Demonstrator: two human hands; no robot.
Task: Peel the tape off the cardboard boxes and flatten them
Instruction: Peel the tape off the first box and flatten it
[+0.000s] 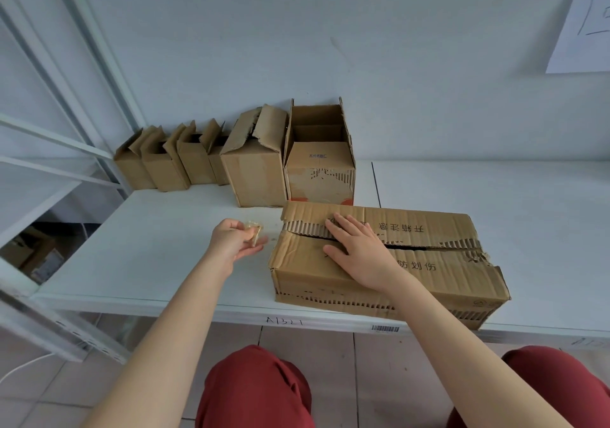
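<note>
A long cardboard box (pixel 439 272) with torn top flaps and printed characters lies on the white shelf (pixel 158 262) near its front edge. My right hand (pixel 356 252) rests flat on the box's top, fingers straight across the seam between the flaps. Just left of the box, my left hand (pixel 232 241) pinches a crumpled wad of clear tape (pixel 254 229) above the shelf surface.
Several open cardboard boxes stand in a row along the back wall: small ones (pixel 165 160) at left, a mid-sized one (pixel 254 163) and a taller one (pixel 320 153) behind the long box. Shelf uprights (pixel 82 81) rise at left. A paper sheet (pixel 584 21) hangs on the wall.
</note>
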